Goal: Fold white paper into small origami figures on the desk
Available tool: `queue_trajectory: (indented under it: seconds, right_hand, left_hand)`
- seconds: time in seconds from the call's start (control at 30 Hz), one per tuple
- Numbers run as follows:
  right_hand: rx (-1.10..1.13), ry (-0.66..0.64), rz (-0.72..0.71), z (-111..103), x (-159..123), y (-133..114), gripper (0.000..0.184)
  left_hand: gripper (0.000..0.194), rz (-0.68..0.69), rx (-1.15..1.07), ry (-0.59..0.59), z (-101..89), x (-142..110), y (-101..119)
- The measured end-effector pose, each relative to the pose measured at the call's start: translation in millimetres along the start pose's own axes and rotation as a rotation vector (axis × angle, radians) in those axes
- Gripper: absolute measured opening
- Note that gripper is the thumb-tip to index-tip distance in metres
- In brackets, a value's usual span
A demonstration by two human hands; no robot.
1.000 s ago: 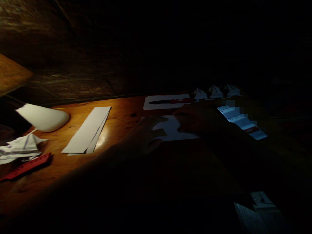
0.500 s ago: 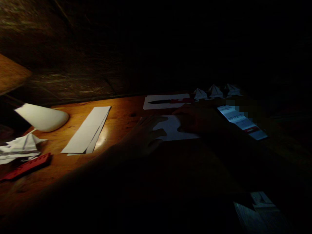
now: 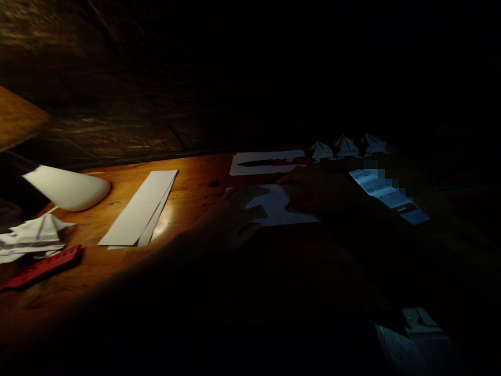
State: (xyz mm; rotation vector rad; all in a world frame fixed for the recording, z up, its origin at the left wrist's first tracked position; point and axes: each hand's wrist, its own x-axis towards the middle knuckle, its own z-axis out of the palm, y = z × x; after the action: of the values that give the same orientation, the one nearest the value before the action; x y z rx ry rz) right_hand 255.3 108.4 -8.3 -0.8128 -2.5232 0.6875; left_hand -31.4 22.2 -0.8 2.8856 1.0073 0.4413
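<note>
A white sheet of paper (image 3: 272, 201) lies on the dark middle of the wooden table, between my two hands. My left hand (image 3: 235, 214) rests flat over its left part, fingers spread and thumb apart. At the sheet's right side, my right hand (image 3: 307, 190) has its fingers bent and its thumb closed in on the paper; deep shadow hides much of it. Just behind the hands, a knife (image 3: 270, 163) with a dark blade and red handle lies on a stack of white paper (image 3: 242, 156).
Folded paper strips (image 3: 141, 209) lie to the left. Beyond them are a lamp with a white base (image 3: 70, 188), crumpled folded papers (image 3: 39, 232) and a red toothed piece (image 3: 47, 266). Several folded paper shapes (image 3: 346, 147) stand at the back right, near a lit phone (image 3: 385, 193).
Both hands stay almost in place on the sheet. The right hand's fingers have shifted very slightly; the other things lie as before.
</note>
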Motion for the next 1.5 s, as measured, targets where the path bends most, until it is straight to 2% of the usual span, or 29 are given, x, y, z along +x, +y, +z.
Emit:
queue_trajectory:
  seconds: [0.3,0.57,0.83,1.13,1.33,1.5]
  right_hand:
    - [-0.025,-0.004,-0.003,-1.4,-0.9,-1.8,0.061]
    - [-0.013,-0.009,-0.014,-1.3,-0.7,-4.2,0.07]
    - [-0.254,-0.048,-0.111,-5.3,-10.9,-20.2,0.081]
    - [-0.215,-0.071,-0.091,-6.1,-8.4,-33.4,0.082]
    - [-0.175,-0.044,-0.102,-2.6,-9.2,-26.2,0.085]
    - [-0.189,-0.082,-0.086,-3.8,-8.8,-24.5,0.083]
  left_hand:
    - [0.019,0.006,0.0,0.008,2.6,-1.7,-2.0]
    - [0.02,0.006,-0.004,0.006,1.6,-0.4,-1.1]
    - [0.021,-0.008,-0.008,-0.011,0.5,0.4,0.5]
    - [0.023,0.004,0.009,-0.029,-1.6,0.3,-0.1]
    - [0.024,-0.006,-0.018,-0.013,-1.4,-0.4,-3.8]
    - [0.025,-0.015,-0.016,-0.03,0.1,-1.7,-6.8]
